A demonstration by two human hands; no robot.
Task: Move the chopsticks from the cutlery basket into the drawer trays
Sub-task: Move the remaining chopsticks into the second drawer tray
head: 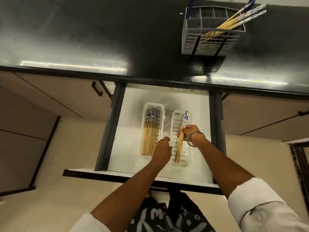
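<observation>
The drawer (132, 104) stands open below the dark counter, with two clear trays inside. The left tray (151, 106) holds several wooden chopsticks (149, 138) with blue-patterned tops, lying side by side. My right hand (189, 132) grips a small bundle of chopsticks (179, 149) over the right tray (174, 118), their tips near the tray's front end. My left hand (163, 149) hovers between the two trays with fingers curled and nothing in it. The grey cutlery basket (209, 42) sits on the counter at the back right, with several chopsticks (240, 18) leaning in its right corner.
The glossy dark counter (83, 39) runs across the top. Closed cabinet doors with black handles (97, 89) flank the drawer. The drawer's dark front edge (117, 175) is just before my body. A metal bangle (195, 138) circles my right wrist.
</observation>
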